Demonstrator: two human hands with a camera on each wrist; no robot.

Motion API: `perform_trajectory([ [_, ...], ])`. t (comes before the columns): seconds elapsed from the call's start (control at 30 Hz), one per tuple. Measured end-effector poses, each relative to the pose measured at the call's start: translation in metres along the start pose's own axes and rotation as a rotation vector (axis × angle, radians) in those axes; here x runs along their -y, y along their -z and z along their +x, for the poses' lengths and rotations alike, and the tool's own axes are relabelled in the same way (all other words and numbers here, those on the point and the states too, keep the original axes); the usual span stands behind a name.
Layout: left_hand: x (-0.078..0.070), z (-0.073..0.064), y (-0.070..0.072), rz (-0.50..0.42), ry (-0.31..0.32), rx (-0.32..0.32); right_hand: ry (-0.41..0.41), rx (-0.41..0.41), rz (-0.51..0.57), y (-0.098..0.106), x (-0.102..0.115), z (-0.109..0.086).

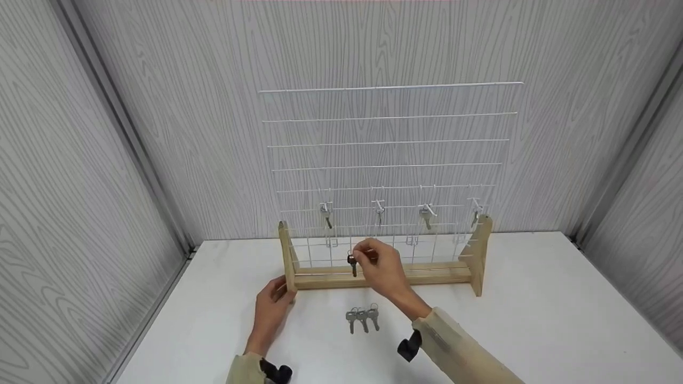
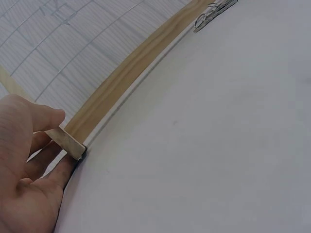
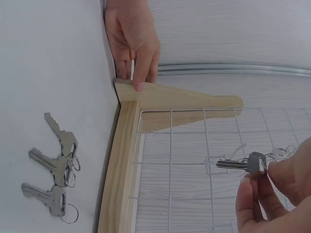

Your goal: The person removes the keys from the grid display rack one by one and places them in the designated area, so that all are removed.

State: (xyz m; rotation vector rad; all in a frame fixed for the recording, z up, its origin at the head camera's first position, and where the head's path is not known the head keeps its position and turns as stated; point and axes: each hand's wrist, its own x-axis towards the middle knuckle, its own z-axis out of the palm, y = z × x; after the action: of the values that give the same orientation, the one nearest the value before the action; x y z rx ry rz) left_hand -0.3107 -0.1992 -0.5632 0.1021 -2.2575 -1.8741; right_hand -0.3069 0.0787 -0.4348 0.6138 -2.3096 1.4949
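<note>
Left hand (image 1: 273,304) around the wooden upright (image 1: 288,255), right hand (image 1: 383,268) with a pinched key (image 3: 249,164)

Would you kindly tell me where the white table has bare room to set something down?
The table is bare right of the rack and left of the left hand. It is crowded before the rack, where three loose keys lie and the right hand holds another key.

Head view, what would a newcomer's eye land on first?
Probably the tall wire grid standing mid-view in a wooden base, with four keys hanging in a row across its lower half. Next, the right hand in front of it, pinching a key, with three loose keys on the table nearer the viewer. The left hand grips the base's left end.
</note>
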Motion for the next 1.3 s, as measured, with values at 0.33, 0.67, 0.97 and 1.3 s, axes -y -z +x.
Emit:
perform_trajectory([
  [0.33, 0.000, 0.002, 0.004, -0.001, 0.003, 0.005, -0.010, 0.004, -0.047, 0.007, -0.005, -0.005],
  [0.67, 0.002, 0.000, 0.003, 0.000, 0.007, -0.001, -0.068, 0.048, -0.051, 0.016, -0.014, -0.016],
  [0.97, 0.000, -0.001, 0.002, 0.007, 0.015, 0.003, -0.090, 0.060, -0.062, 0.024, -0.021, -0.023],
  [1.3, 0.000, -0.003, 0.001, 0.004, 0.000, 0.006, -0.137, 0.079, -0.049, 0.030, -0.044, -0.033],
])
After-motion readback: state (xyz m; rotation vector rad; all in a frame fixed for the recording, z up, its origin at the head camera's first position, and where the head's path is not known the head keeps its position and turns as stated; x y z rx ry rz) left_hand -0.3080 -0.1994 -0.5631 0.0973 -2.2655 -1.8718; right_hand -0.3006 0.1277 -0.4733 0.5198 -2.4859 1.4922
